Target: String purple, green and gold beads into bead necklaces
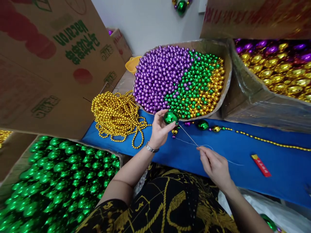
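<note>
My left hand (159, 129) holds a large shiny green bead (170, 117) between thumb and fingertips, just above the blue table (243, 152). My right hand (215, 165) pinches a thin needle (188, 136) whose tip points up into that bead; a fine thread (218, 152) trails from it. A small gold bead (174, 131) hangs just below the green one. A partly strung strand lies to the right: a green bead (202, 125), a gold bead (216, 128), then a thin gold bead chain (267, 140).
A box (225, 51) of small purple, green and gold beads stands behind. A pile of gold bead chain (114, 113) lies at left. Boxes of large green beads (60, 181) and gold and purple beads (279, 68) flank me. A red lighter (261, 165) lies at right.
</note>
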Action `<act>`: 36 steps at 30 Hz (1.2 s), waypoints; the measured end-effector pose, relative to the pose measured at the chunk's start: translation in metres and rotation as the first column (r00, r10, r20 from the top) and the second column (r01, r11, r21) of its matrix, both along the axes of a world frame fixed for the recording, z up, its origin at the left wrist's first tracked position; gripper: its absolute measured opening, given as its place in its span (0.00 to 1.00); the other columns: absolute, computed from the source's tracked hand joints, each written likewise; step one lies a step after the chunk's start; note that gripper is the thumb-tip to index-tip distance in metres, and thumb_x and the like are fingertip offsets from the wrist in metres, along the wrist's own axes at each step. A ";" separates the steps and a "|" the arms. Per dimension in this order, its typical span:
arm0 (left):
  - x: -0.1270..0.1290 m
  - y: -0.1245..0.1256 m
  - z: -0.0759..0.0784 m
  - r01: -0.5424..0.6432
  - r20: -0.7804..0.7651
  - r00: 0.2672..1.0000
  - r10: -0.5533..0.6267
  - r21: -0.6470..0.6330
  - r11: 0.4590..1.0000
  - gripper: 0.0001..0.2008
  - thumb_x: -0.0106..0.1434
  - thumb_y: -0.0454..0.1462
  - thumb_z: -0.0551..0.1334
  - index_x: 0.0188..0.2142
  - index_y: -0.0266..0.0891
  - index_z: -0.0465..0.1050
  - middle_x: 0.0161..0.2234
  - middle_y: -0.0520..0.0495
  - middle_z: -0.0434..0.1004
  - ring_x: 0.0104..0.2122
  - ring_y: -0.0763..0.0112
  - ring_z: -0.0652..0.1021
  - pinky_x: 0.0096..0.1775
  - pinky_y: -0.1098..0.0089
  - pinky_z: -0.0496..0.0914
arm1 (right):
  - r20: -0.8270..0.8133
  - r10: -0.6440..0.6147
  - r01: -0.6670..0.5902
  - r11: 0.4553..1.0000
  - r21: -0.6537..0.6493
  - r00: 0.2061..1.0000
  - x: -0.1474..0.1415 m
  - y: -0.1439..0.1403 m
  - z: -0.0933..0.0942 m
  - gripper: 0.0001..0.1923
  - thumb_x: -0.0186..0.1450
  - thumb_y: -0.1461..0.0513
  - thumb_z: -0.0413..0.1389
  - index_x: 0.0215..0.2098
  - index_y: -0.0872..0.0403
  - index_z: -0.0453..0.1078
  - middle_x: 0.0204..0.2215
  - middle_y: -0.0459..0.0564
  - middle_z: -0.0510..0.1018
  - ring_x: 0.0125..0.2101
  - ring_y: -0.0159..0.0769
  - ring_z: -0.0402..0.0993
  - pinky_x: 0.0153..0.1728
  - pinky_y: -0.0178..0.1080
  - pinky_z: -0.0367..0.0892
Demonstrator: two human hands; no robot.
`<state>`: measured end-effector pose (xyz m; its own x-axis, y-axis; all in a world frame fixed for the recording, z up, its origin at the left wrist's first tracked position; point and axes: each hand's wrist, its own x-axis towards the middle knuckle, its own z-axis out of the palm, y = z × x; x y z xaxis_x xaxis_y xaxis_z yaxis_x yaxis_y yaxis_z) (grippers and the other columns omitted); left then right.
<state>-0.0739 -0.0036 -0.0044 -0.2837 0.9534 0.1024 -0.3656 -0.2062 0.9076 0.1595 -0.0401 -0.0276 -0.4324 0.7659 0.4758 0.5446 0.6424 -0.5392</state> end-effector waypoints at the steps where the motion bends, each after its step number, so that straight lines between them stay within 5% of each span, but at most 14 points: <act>1: 0.000 0.000 0.000 0.000 -0.001 1.000 0.000 0.001 1.000 0.26 0.53 0.38 0.73 0.48 0.46 0.65 0.46 0.49 0.66 0.41 0.71 0.74 0.44 0.66 0.74 | 0.001 0.001 -0.001 1.000 0.003 1.000 0.000 0.000 0.000 0.10 0.69 0.64 0.51 0.44 0.52 0.74 0.36 0.50 0.84 0.32 0.36 0.82 0.36 0.37 0.77; 11: 0.005 -0.002 -0.006 -0.007 -0.027 1.000 0.008 0.047 0.999 0.27 0.52 0.37 0.74 0.49 0.47 0.67 0.46 0.49 0.66 0.43 0.71 0.74 0.46 0.67 0.72 | -0.027 -0.001 0.001 1.000 -0.018 1.000 -0.003 0.002 -0.002 0.10 0.69 0.64 0.52 0.44 0.52 0.74 0.36 0.50 0.84 0.32 0.37 0.82 0.36 0.37 0.77; 17: 0.023 -0.012 -0.016 0.129 -0.119 0.987 -0.110 0.164 0.978 0.21 0.57 0.39 0.71 0.48 0.45 0.68 0.52 0.45 0.71 0.51 0.66 0.72 0.51 0.64 0.70 | -0.059 -0.046 0.046 0.999 -0.008 0.997 -0.011 0.005 -0.010 0.09 0.69 0.65 0.51 0.44 0.53 0.73 0.36 0.51 0.84 0.33 0.36 0.82 0.36 0.36 0.77; 23: 0.026 -0.016 -0.016 0.191 -0.137 0.975 -0.172 0.140 0.971 0.33 0.54 0.39 0.73 0.56 0.46 0.62 0.53 0.41 0.70 0.53 0.62 0.73 0.50 0.62 0.72 | -0.122 -0.042 0.026 0.991 -0.134 0.992 -0.008 0.006 -0.019 0.10 0.70 0.63 0.50 0.43 0.52 0.73 0.36 0.50 0.83 0.34 0.35 0.82 0.36 0.35 0.77; 29: 0.028 -0.019 -0.020 0.267 -0.133 0.959 -0.250 0.129 0.955 0.34 0.53 0.38 0.74 0.56 0.46 0.63 0.53 0.41 0.71 0.55 0.60 0.73 0.51 0.60 0.74 | -0.116 -0.035 0.024 0.995 -0.101 0.993 -0.007 0.008 -0.021 0.09 0.69 0.63 0.50 0.43 0.51 0.73 0.36 0.51 0.83 0.34 0.37 0.82 0.36 0.37 0.76; 33: 0.020 -0.014 -0.008 0.377 -0.186 0.918 -0.350 0.133 0.917 0.33 0.56 0.41 0.71 0.59 0.47 0.62 0.56 0.40 0.69 0.57 0.57 0.72 0.51 0.58 0.74 | -0.108 -0.051 0.039 0.993 -0.109 0.993 -0.005 0.009 -0.013 0.08 0.70 0.63 0.50 0.40 0.52 0.71 0.33 0.49 0.82 0.31 0.35 0.80 0.34 0.35 0.74; 36: 0.008 0.007 0.014 0.268 -0.357 0.912 -0.204 0.142 0.953 0.21 0.63 0.41 0.65 0.55 0.43 0.67 0.53 0.41 0.73 0.52 0.62 0.75 0.48 0.62 0.75 | -0.093 -0.099 0.091 0.992 -0.087 0.991 0.002 0.010 -0.008 0.08 0.70 0.63 0.50 0.39 0.51 0.71 0.32 0.49 0.82 0.29 0.35 0.79 0.33 0.35 0.73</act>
<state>-0.0663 0.0038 0.0093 0.0289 0.9433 0.3307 -0.1063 -0.3261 0.9394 0.1611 -0.0304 -0.0360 -0.3112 0.8395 0.4454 0.5435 0.5417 -0.6412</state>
